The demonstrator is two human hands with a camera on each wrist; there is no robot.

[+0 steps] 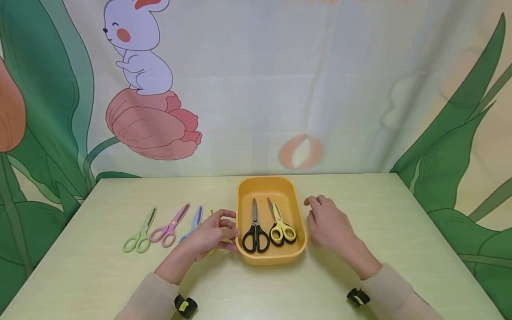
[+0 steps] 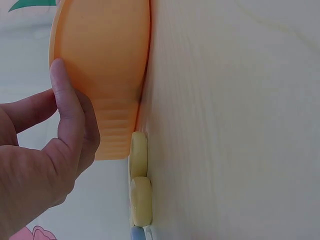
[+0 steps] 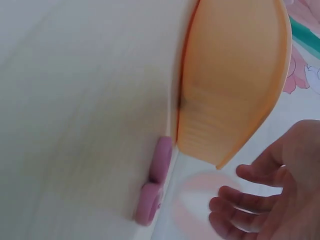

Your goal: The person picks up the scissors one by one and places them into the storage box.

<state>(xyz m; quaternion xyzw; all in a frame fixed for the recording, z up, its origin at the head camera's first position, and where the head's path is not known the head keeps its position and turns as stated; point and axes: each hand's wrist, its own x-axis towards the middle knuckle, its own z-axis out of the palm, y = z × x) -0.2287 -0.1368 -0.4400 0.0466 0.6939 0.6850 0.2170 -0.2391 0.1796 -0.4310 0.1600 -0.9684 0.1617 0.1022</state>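
A yellow-orange tray [image 1: 270,260] sits mid-table. Inside lie black-handled scissors [image 1: 255,231] and yellow scissors [image 1: 279,222] on top of a second black-handled pair. My left hand [image 1: 212,233] is at the tray's left side, its fingertips touching the wall near the rim; the left wrist view shows a digit on the tray's rim [image 2: 56,40]. Yellow scissors [image 2: 141,200] lie partly hidden beneath that hand. To the right, apart from the tray, hovers my right hand [image 1: 330,224], fingers loosely bent and holding nothing. Pink-purple scissor handles [image 3: 161,160] rest near the tray, hidden in the head view.
Left of the tray, green scissors [image 1: 140,235], pink scissors [image 1: 171,226] and blue scissors [image 1: 197,218] lie in a row, the blue partly covered by the left hand. The pale table [image 1: 100,275] ends at a printed cloth backdrop [image 1: 248,89].
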